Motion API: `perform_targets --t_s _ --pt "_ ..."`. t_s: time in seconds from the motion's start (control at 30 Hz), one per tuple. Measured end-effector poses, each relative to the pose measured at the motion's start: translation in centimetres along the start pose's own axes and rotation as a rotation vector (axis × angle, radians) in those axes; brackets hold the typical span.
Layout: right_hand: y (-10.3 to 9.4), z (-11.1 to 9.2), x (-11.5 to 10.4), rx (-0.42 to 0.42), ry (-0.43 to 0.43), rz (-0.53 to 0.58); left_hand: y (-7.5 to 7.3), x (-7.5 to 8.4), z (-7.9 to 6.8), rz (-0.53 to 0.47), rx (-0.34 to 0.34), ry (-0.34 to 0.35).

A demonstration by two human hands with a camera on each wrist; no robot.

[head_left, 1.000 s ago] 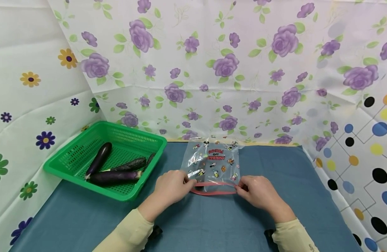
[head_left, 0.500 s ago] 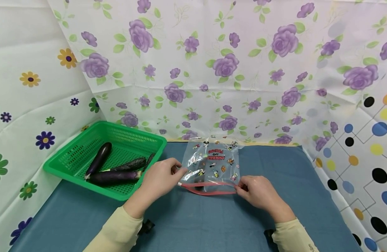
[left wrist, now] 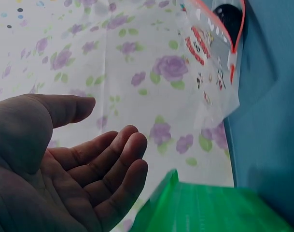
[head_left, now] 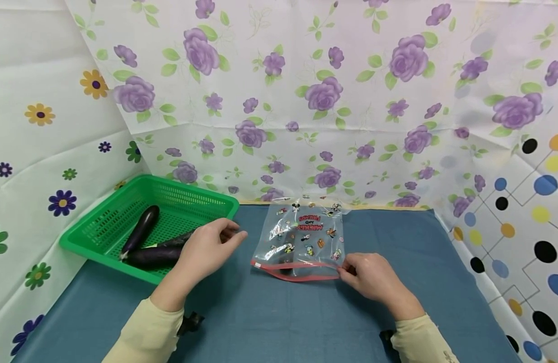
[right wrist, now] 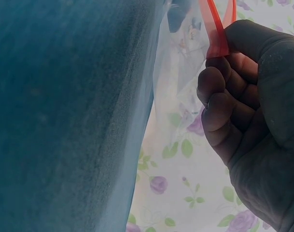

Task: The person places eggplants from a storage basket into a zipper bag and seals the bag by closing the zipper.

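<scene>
A clear zip bag (head_left: pixel 301 237) with cartoon prints lies on the blue cloth, its red zip edge (head_left: pixel 301 277) toward me and gaping. Inside it, near the mouth, shows a dark, rounded thing (left wrist: pixel 229 19), mostly hidden. My right hand (head_left: pixel 370 277) pinches the right end of the red zip between thumb and finger. With fingers loosely bent and holding nothing, my left hand (head_left: pixel 208 252) hovers by the green basket (head_left: pixel 192 201). Two eggplants (head_left: pixel 143 228) lie in that basket beside a dark, bumpy cucumber (head_left: pixel 174 239), partly covered by my left hand in the head view.
Blue cloth (head_left: pixel 270 322) covers the table. Flowered sheets (head_left: pixel 261 101) stand behind and at the left, and a dotted sheet (head_left: pixel 533 242) at the right. The small white zip slider (head_left: pixel 258 264) sits at the bag's left corner.
My left hand has let go of the zip's left side and moved left to the basket. The right hand stays at the right end of the zip.
</scene>
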State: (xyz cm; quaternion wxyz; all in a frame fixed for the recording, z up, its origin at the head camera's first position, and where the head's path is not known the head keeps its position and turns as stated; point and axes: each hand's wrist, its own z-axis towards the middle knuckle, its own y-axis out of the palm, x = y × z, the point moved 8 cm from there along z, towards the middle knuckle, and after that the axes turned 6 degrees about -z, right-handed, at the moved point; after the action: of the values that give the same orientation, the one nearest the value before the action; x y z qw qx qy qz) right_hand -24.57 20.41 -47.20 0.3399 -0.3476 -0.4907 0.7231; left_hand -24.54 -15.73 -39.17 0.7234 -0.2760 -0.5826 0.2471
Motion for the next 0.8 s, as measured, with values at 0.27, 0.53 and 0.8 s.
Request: perform_targets --t_s 0.27,0.53,0.8 --pt "0.0 0.0 -0.1 0.001 0.004 0.001 -1.9 -1.5 0.1 0.005 0.013 -0.022" --pt "-0.1 0.1 -0.1 0.005 -0.008 0.011 -3.2 -3.0 0.1 -0.002 0.001 -0.04" --pt "0.1 0.0 0.0 -0.002 -0.005 0.007 -4.2 -4.6 0.3 -0.02 -0.011 -0.058"
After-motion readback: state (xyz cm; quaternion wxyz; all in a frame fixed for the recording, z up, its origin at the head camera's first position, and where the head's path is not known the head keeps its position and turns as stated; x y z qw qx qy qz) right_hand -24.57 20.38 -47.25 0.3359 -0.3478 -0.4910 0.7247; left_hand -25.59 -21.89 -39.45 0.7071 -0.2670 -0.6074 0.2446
